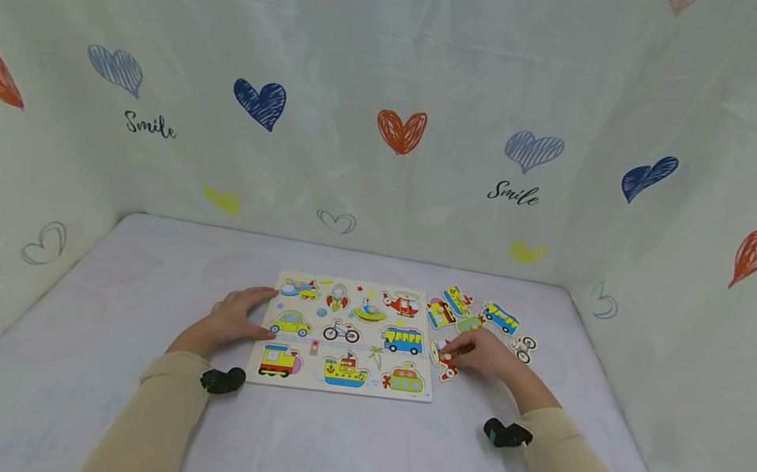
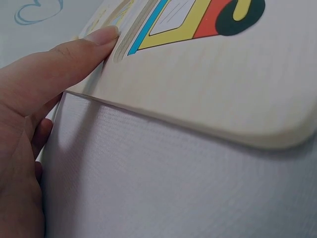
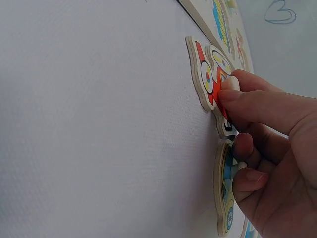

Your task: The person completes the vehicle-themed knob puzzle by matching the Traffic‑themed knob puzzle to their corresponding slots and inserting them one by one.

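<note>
Left hand, spread, touches the board at its left edge; right hand pinches a red piece beside its right. Other pieces remain loose; number fitted cannot be determined.

Right grip pinches red piece; blue-yellow piece just beside.

head: above, farther, forward-down | both wrists: close, low, across tabletop | head+left wrist share: puzzle board
</note>
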`<move>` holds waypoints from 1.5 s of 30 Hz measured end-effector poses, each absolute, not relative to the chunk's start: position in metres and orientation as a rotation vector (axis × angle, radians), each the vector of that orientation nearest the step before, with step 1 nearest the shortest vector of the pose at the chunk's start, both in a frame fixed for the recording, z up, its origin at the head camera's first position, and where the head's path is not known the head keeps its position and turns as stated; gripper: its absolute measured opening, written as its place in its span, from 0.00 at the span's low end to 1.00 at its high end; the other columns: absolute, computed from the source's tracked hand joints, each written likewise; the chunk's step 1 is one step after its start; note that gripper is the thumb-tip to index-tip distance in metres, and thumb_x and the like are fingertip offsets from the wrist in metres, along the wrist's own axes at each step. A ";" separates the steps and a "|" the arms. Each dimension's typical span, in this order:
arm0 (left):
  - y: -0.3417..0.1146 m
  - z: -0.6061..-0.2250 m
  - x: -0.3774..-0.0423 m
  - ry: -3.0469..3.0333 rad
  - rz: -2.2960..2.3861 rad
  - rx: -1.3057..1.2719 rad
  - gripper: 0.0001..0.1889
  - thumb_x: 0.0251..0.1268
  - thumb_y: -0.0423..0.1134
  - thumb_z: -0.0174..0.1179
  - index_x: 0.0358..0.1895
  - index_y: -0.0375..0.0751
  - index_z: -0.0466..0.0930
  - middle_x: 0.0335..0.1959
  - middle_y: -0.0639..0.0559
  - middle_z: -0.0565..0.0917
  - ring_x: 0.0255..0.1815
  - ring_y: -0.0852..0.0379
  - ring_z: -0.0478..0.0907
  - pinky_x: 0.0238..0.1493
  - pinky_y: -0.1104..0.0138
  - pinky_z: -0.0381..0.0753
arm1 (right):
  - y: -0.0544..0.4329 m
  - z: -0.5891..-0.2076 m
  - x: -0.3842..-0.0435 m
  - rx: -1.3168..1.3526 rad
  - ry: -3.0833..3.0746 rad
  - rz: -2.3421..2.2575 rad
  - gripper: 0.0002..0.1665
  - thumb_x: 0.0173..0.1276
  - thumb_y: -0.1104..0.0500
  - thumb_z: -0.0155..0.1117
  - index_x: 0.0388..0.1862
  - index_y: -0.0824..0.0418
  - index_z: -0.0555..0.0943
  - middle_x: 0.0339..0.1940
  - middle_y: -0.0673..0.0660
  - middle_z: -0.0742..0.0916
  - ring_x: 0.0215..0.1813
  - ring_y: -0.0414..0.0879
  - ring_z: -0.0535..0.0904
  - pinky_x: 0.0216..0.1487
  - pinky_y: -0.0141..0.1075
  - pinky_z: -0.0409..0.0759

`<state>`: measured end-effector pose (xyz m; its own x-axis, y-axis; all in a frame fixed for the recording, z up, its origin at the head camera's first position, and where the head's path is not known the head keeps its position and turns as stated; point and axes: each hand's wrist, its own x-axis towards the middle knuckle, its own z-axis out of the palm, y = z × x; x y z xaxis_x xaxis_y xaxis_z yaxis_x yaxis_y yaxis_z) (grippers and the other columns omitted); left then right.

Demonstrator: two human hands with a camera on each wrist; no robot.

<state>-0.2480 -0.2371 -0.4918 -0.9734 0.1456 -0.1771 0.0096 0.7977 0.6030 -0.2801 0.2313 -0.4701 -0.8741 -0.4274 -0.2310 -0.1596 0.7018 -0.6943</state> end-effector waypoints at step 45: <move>-0.234 -0.487 -0.245 2.779 0.923 0.112 0.47 0.51 0.47 0.72 0.74 0.40 0.59 0.75 0.36 0.56 0.73 0.32 0.47 0.65 0.35 0.47 | 0.226 -0.465 -0.289 -0.472 2.565 -0.982 0.06 0.60 0.65 0.72 0.37 0.58 0.88 0.28 0.50 0.82 0.33 0.46 0.73 0.33 0.36 0.73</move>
<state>-0.2452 -0.2341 -0.4872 -0.9749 0.1375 -0.1753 0.0053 0.8011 0.5986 -0.2891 0.2264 -0.4649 -0.8822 -0.4243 -0.2045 -0.1793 0.7040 -0.6871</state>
